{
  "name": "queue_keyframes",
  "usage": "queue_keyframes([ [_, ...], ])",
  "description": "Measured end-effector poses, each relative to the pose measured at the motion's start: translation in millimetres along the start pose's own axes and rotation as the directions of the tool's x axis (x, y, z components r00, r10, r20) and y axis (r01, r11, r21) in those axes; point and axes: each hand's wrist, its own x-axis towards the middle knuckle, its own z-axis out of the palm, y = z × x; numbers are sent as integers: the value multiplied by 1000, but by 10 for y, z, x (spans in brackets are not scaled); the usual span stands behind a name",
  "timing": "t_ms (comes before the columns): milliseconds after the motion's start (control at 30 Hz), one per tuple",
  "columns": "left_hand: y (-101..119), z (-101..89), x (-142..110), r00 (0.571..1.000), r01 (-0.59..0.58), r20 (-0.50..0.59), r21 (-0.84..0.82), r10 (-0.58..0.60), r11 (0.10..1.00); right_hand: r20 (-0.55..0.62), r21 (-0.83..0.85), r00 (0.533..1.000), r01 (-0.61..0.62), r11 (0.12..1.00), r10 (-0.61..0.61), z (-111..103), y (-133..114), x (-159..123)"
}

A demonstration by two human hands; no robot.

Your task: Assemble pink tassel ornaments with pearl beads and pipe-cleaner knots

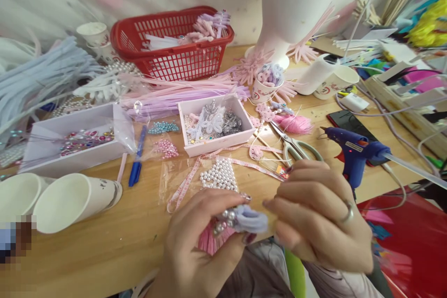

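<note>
My left hand [190, 237] pinches a lavender chenille-stem ornament [250, 220] between thumb and fingers. Pearly beads [227, 218] sit along its near side, and a pink tassel [214, 240] hangs inside the palm. Just right of the ornament, my right hand [323, 216] has its fingers curled and pressed together, slightly blurred. Whatever its fingertips grip is too small to make out. Beyond the hands lie a clear bag of white pearl beads [219, 174], a pink measuring tape [186, 184] and scissors [295, 145].
A blue glue gun [358, 149] stands at the right beside a dark phone [354, 125]. Ahead are a white box [218, 143] of beads and trims, and a red basket [178, 65]. Paper cups [66, 202], a blue pen [137, 158] and another bead box [70, 158] lie left.
</note>
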Motion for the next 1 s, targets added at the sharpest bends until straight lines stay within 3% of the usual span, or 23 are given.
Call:
queue_keyframes([
  [100, 45, 78, 17, 976, 177, -95, -164, -194, 970, -95, 18, 995, -39, 999, 41, 81, 94, 35],
  [200, 18, 69, 39, 929, 306, -98, -340, -357, 889, -94, 80, 985, -138, 987, 145, 144, 119, -14],
  [333, -113, -67, 96, 841, 468, 41, -555, -539, 688, -85, 73, 957, -270, 960, 276, 212, 124, -113],
  [433, -187, -165, 130, 800, 500, 87, -643, -593, 580, -91, 16, 936, -339, 941, 339, 232, 164, -157],
  [767, -227, -274, 136, 735, 470, -84, -652, -673, 595, -205, -174, 849, -522, 835, 487, -24, 461, -346],
  [1000, -210, -275, 98, 752, 504, -27, -620, -659, 601, -175, -344, 789, -610, 714, 590, -147, 512, -412],
])
